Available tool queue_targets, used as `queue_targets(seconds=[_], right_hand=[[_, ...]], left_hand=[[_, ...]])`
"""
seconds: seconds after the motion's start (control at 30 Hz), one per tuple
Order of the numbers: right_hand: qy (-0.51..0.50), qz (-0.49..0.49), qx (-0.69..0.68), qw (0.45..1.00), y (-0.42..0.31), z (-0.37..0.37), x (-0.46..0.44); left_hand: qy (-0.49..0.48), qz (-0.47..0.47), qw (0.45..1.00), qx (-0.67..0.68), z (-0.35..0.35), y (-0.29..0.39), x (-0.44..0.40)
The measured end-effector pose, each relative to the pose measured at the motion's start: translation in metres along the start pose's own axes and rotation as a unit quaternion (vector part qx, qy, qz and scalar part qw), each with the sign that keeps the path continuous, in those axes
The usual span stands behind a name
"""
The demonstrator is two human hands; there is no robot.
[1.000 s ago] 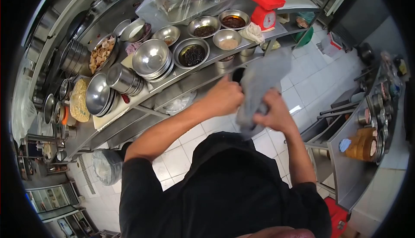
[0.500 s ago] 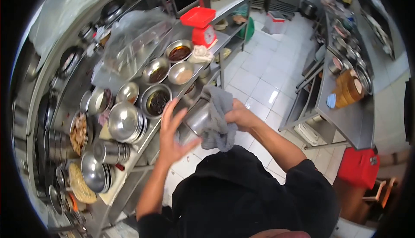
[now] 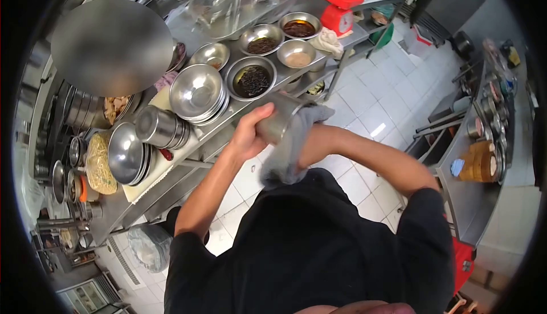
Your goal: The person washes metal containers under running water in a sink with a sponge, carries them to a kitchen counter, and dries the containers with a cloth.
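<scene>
Midway, I'd guess: metal container [image 3: 280, 119] off the counter [image 3: 111, 216], cloth-draped, neither set down. My left hand [image 3: 246, 134] has its grip curled round the container; right hand [image 3: 312, 145] at grey cloth [image 3: 282, 157] (fingers hidden, grip opening: can't tell).

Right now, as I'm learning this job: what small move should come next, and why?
Probably turn the steel container slightly in the left hand: that hand grips its side while the right hand holds the grey cloth against it, so turning could bring another part round.
</scene>
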State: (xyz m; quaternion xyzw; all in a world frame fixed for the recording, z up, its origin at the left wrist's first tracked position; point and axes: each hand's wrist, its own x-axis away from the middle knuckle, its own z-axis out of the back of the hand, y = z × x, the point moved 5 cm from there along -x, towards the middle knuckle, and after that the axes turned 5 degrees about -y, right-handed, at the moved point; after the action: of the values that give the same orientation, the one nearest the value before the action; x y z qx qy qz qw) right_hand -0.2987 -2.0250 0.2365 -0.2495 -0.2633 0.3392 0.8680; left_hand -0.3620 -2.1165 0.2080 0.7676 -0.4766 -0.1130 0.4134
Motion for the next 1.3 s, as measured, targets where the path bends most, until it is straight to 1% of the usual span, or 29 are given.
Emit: queue_targets(seconds=[0.03,0.07,0.13,0.23,0.27,0.3,0.4,0.43,0.47,0.5,0.53,0.57,0.6,0.63,0.7,0.73,0.83,0.87,0.93,0.97,1.03,1.07,1.13,1.17,1.2,1.23,1.27,1.3], right_hand=[[-0.075,-0.033,0.119,0.99,-0.002,-0.001,-0.002],[0.079,0.02,0.153,0.985,0.029,-0.027,-0.005],[0.091,0.004,0.176,0.98,0.03,-0.022,-0.006],[0.014,-0.066,0.152,0.986,0.026,-0.005,-0.011],[0.073,-0.049,0.096,0.991,0.016,0.011,-0.004],[0.134,-0.034,0.042,0.989,0.011,0.024,0.003],[0.215,-0.015,-0.119,0.969,0.009,0.039,0.017],[0.208,-0.018,-0.244,0.947,0.017,0.035,0.02],[0.196,-0.02,-0.365,0.91,0.031,0.027,0.023],[0.181,-0.022,-0.48,0.858,0.043,0.017,0.022],[0.195,-0.019,-0.488,0.851,0.059,-0.002,0.016],[0.208,-0.015,-0.493,0.845,0.078,-0.027,0.009],[0.219,-0.012,-0.501,0.837,0.09,-0.042,0.006],[0.185,-0.051,-0.485,0.853,0.094,-0.046,0.0],[0.121,-0.126,-0.456,0.873,0.096,-0.057,-0.016],[0.135,-0.099,-0.374,0.912,0.076,-0.038,-0.011],[0.143,0.042,-0.249,0.957,0.037,0.007,-0.002],[0.144,0.042,-0.206,0.967,0.029,0.024,0.004],[0.139,0.05,-0.116,0.982,0.02,0.054,0.014],[0.157,0.082,-0.119,0.977,0.022,0.062,0.019],[0.185,0.147,-0.132,0.963,0.029,0.068,0.031],[0.189,0.144,-0.165,0.957,0.042,0.06,0.026],[0.215,0.151,-0.352,0.898,0.063,0.03,0.011],[0.224,0.15,-0.44,0.856,0.07,0.025,0.002],[0.211,0.161,-0.44,0.858,0.067,0.028,-0.001],[0.173,0.201,-0.349,0.899,0.061,0.033,0.002],[0.132,0.248,-0.249,0.927,0.057,0.044,-0.002],[0.093,0.295,-0.146,0.94,0.056,0.051,-0.007]], left_hand=[[0.002,0.046,0.998,-0.033,0.005,0.0,-0.002],[0.013,0.09,0.995,-0.047,0.009,-0.001,-0.003],[0.036,0.173,0.982,-0.073,-0.002,0.008,0.003],[0.072,0.109,0.991,0.001,0.014,0.005,0.0],[0.085,0.089,0.991,0.051,0.017,0.004,0.003],[0.088,0.064,0.991,0.072,0.017,0.003,0.006],[0.082,-0.021,0.989,0.125,0.015,-0.001,0.013],[0.081,-0.07,0.99,0.092,0.016,-0.002,0.014],[0.08,-0.12,0.988,0.06,0.018,-0.006,0.012],[0.08,-0.17,0.982,0.027,0.017,-0.008,0.013],[0.036,-0.157,0.987,0.028,0.012,-0.014,0.013],[0.024,-0.164,0.986,0.033,0.01,-0.019,0.008],[0.008,-0.138,0.988,0.074,0.008,-0.021,0.007],[-0.007,-0.113,0.987,0.116,0.007,-0.022,0.005],[0.0,-0.097,0.988,0.124,0.011,-0.022,0.002],[0.006,-0.09,0.988,0.129,0.012,-0.022,0.001],[0.052,-0.117,0.991,0.049,0.026,-0.015,-0.005],[0.077,-0.128,0.988,0.045,0.022,-0.008,-0.003],[0.094,-0.167,0.979,0.069,0.016,0.008,-0.001],[0.104,-0.192,0.973,0.08,0.015,0.016,-0.002],[0.074,-0.218,0.972,0.051,0.005,0.017,-0.005],[0.067,-0.227,0.971,0.03,-0.003,0.013,-0.01],[0.064,-0.262,0.963,-0.011,-0.016,0.015,-0.019],[0.072,-0.258,0.963,0.009,-0.015,0.017,-0.025],[0.082,-0.248,0.965,0.031,-0.013,0.016,-0.027],[0.097,-0.237,0.965,0.059,-0.015,0.012,-0.025],[0.112,-0.23,0.966,0.04,-0.015,0.017,-0.023],[0.141,-0.222,0.964,0.044,-0.013,0.02,-0.024]])
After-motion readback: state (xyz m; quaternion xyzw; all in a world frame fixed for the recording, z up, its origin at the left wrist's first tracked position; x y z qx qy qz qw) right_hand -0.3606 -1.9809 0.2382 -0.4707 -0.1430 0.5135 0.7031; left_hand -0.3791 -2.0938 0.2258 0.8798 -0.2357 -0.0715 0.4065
